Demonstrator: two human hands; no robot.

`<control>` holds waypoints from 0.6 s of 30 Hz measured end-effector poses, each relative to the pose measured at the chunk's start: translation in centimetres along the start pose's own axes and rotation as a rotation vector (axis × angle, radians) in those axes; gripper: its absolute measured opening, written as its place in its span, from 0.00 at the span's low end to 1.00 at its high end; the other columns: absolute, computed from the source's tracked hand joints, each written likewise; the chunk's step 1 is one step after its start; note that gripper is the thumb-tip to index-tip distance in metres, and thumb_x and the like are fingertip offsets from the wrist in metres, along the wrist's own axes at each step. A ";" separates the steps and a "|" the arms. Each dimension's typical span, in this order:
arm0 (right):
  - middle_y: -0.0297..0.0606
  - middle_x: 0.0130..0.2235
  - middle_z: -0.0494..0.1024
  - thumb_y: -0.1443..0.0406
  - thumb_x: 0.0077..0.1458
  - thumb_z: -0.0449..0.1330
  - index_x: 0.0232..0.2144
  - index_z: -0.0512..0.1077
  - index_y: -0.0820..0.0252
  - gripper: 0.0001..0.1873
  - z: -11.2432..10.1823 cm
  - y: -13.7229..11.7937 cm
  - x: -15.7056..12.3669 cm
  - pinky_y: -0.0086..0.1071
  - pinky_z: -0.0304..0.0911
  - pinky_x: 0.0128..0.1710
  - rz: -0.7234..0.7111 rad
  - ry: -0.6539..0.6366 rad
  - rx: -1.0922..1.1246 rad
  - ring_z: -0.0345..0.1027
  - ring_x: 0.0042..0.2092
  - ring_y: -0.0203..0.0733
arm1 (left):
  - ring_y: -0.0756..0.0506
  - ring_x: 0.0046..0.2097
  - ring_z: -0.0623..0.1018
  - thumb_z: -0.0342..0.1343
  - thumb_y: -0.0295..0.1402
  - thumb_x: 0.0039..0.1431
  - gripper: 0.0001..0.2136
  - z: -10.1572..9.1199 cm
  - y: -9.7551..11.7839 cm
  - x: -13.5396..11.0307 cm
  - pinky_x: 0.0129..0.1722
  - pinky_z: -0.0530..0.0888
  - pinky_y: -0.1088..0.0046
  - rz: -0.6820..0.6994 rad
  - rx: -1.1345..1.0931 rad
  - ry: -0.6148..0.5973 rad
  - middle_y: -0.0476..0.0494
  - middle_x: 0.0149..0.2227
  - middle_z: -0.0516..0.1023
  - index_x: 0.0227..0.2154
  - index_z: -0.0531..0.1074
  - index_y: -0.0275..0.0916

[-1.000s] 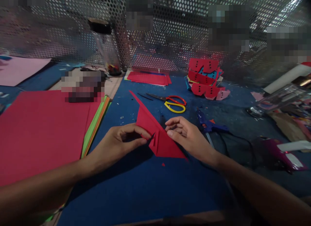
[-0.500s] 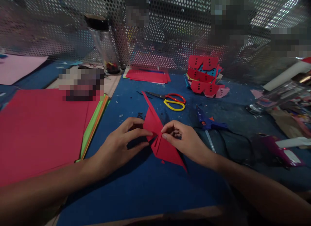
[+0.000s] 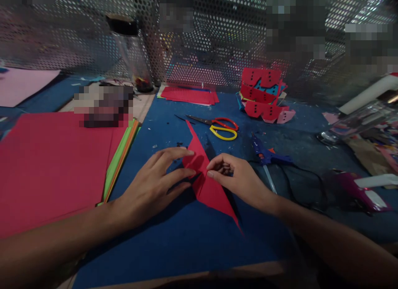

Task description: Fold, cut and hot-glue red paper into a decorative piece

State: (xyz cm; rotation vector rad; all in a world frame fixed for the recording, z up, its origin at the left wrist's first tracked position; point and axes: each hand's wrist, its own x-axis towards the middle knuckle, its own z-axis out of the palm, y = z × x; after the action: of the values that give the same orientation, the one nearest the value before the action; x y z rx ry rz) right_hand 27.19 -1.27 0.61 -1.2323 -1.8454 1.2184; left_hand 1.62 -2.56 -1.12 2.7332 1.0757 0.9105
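A folded red paper piece [image 3: 214, 193] with pointed ends stands slantwise over the blue tabletop, between my hands. My right hand [image 3: 234, 177] pinches its right edge near the middle, thumb against the curled index finger. From the other side, my left hand [image 3: 161, 179] rests its spread fingertips on the paper's left half, with the thumb at its lower left edge. Just beyond the upper tip lie scissors [image 3: 224, 133] with one red and one yellow handle loop. Part of the paper's middle is hidden by my fingers.
A blue glue gun [image 3: 269, 154] with its cord lies to the right. Behind it sit cut paper pieces [image 3: 263, 96] with black dots. Large red sheets [image 3: 56, 164] cover the left side. A dark-lidded jar [image 3: 130, 57] stands before the perforated metal panel [image 3: 214, 44].
My left fingers have spread and moved onto the red paper. The paper's middle folds look flatter, and its lower tip reaches further down. My right hand stays nearly in place.
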 end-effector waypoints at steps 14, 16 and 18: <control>0.32 0.36 0.80 0.65 0.61 0.64 0.39 0.75 0.56 0.03 0.0 0.1 -0.2 0.31 0.67 0.38 0.002 -0.024 -0.040 0.73 0.37 0.36 | 0.43 0.48 0.78 0.58 0.29 0.69 0.05 0.2 -0.2 0.3 0.46 0.71 0.64 0.097 0.071 -0.023 0.44 0.45 0.82 0.44 0.76 0.40; 0.32 0.36 0.81 0.64 0.63 0.63 0.41 0.75 0.55 0.04 0.1 0.2 -0.3 0.32 0.67 0.38 -0.015 -0.041 -0.099 0.74 0.37 0.37 | 0.43 0.47 0.78 0.57 0.30 0.69 0.05 0.2 -0.1 0.3 0.45 0.70 0.65 0.091 0.075 -0.026 0.44 0.44 0.83 0.45 0.77 0.40; 0.33 0.37 0.80 0.64 0.65 0.61 0.43 0.74 0.54 0.04 0.1 0.4 -0.4 0.33 0.66 0.39 -0.077 -0.056 -0.235 0.73 0.38 0.38 | 0.42 0.47 0.78 0.57 0.30 0.70 0.06 0.3 -0.1 0.3 0.45 0.70 0.64 0.096 0.071 -0.043 0.44 0.45 0.83 0.45 0.77 0.40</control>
State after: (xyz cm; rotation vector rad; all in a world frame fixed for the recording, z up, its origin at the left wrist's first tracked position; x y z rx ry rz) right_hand 27.38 -1.61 0.22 -1.2479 -2.1052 1.0268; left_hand 1.89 -2.26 -1.20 2.8708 0.9968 0.8358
